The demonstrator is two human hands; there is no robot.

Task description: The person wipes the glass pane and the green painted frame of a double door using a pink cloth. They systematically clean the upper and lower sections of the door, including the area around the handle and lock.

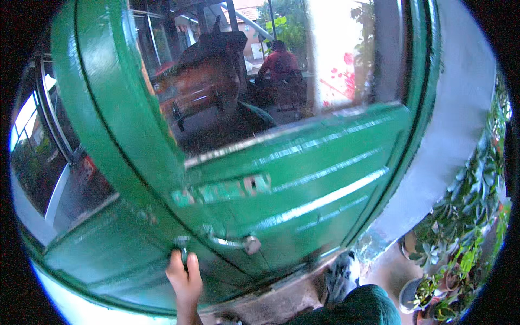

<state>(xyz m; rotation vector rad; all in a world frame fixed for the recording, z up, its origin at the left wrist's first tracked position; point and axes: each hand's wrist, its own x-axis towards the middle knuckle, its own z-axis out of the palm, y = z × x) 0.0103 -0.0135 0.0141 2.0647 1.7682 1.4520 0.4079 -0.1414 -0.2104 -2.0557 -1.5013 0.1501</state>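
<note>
My left hand (185, 276) reaches up from the lower edge and grips a small handle (183, 245) at the green door; blur hides its exact shape. Right beside it, a curved metal door handle (229, 243) with a round end sticks out from the green wooden door (317, 162). A worn, paint-covered plate (223, 191) with a dark hole sits above that handle. The upper part of the door is a glass pane (252, 101), partly reflecting. My right hand is out of view.
A person in a red top (280, 63) appears in the glass, perhaps as a reflection. Potted plants (422, 290) and leafy growth (467, 203) line the right side by a pale wall (451, 122). A teal-clad knee (369, 302) shows at the bottom.
</note>
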